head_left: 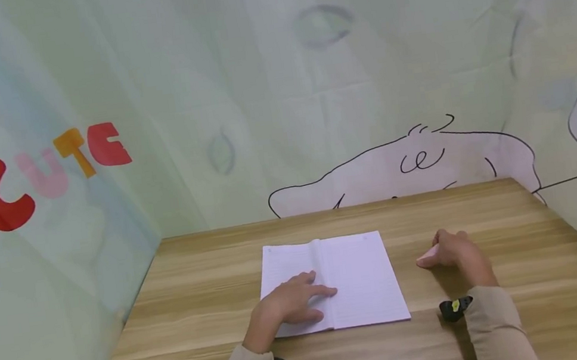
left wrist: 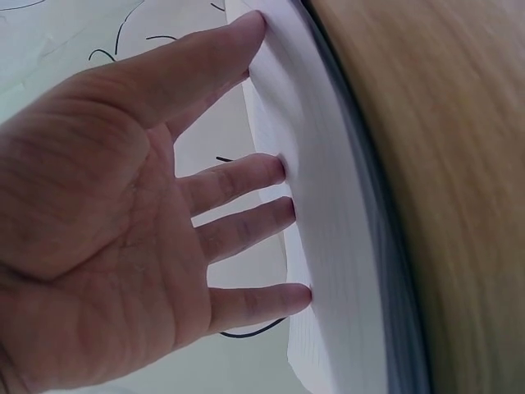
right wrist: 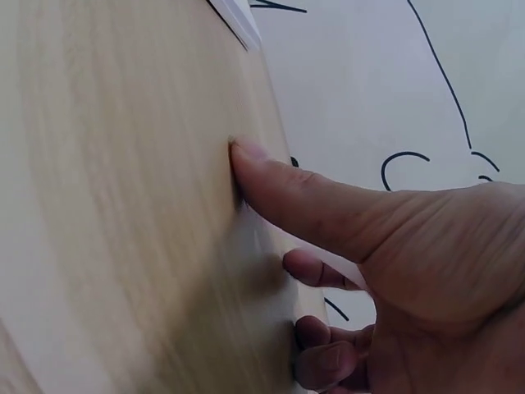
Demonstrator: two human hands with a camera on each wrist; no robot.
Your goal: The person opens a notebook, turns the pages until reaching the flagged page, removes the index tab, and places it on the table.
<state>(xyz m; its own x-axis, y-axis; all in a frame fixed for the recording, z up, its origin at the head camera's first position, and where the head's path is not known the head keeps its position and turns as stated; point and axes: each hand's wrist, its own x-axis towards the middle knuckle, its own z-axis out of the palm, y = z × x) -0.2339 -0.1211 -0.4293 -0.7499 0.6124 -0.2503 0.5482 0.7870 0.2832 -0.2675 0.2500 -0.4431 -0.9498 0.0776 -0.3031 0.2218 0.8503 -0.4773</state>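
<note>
An open notebook (head_left: 364,282) with lined white pages lies flat on the wooden table. My left hand (head_left: 291,301) rests on its left page with fingers spread, the index fingertip reaching across the centre fold. In the left wrist view the fingertips of the left hand (left wrist: 123,205) touch the paper of the notebook (left wrist: 328,222). To the right of the notebook, my right hand (head_left: 456,248) holds a small, flat, pale pink piece (head_left: 428,257) low at the table surface. Its kind cannot be told. The right wrist view shows the right thumb (right wrist: 303,197) down at the tabletop, the other fingers curled.
The wood-grain table (head_left: 202,310) ends against a pale fabric backdrop (head_left: 236,102) with cartoon drawings and the word CUTE on its left side. Dark wrist devices (head_left: 454,308) sit at both cuffs. A corner of the notebook (right wrist: 238,20) shows in the right wrist view.
</note>
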